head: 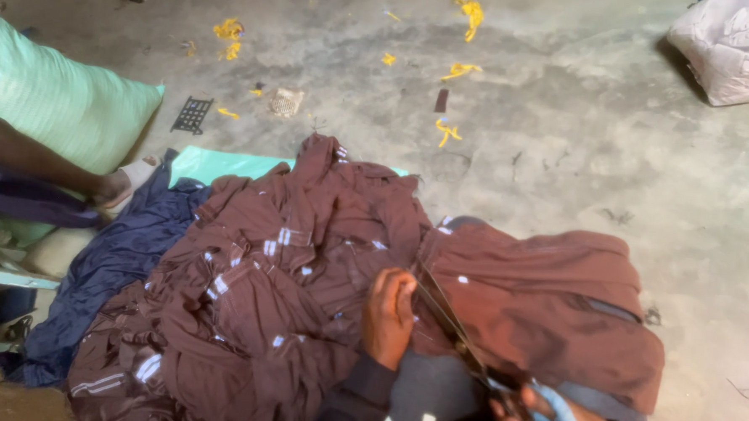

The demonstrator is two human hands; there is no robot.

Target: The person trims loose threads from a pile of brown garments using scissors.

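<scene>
Scissors at the cloth, fingers close to the blades.

The brown garment (505, 300) is spread over a heap on the floor (605, 136), at 6 o'clock in view. The left hand (389, 314) is clenched on a fold of it; the right hand (524, 411), at 5 o'clock, is closed through the handles of the scissors (454, 323), whose blades are slightly parted and point toward 11 o'clock. The blade tips lie just beside the left fingers, so a nick is judged possible. Bunched layers beneath could be cut unintentionally. Another person's arm (32, 158) rests at 9 o'clock, well apart.
</scene>
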